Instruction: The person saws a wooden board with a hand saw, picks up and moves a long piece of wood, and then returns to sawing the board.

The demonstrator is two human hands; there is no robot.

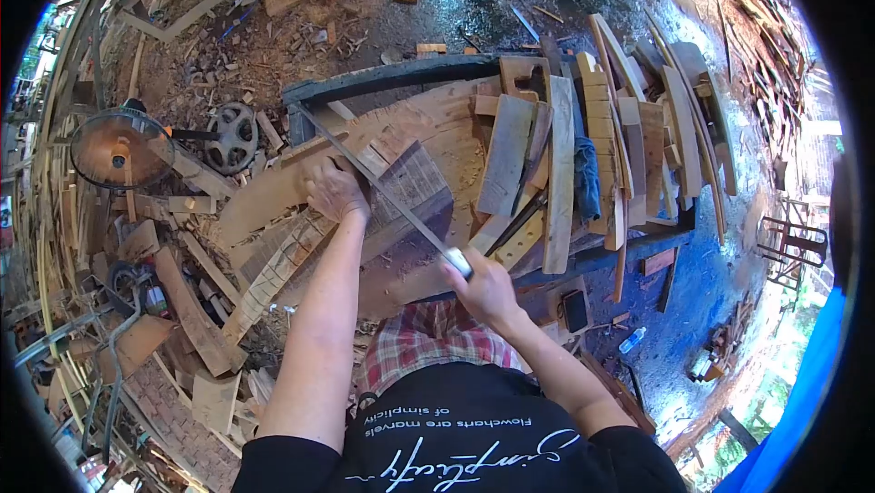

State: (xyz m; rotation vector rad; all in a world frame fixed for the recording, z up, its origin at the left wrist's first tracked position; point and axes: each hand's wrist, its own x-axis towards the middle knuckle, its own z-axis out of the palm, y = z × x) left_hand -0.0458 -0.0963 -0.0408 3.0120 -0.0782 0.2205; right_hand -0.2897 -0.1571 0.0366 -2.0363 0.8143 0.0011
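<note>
My right hand (pixel 486 290) is closed around the pale handle of a handsaw with a long, narrow blade (pixel 401 206). The blade runs diagonally up and left across a curved wooden block (pixel 415 185), whose surface carries several cross lines. My left hand (pixel 334 190) rests on the wood just left of the blade, fingers bent over it. What lies under those fingertips is hidden. Below the left hand, another curved piece of wood (pixel 273 261) shows similar cross lines.
Curved boards (pixel 558 174) are piled on the right of the dark-framed bench (pixel 392 74), with a blue cloth (pixel 585 165) among them. A fan (pixel 121 148) and a spoked wheel (pixel 231 138) stand left. Wood scraps litter the floor; a plastic bottle (pixel 632 340) lies lower right.
</note>
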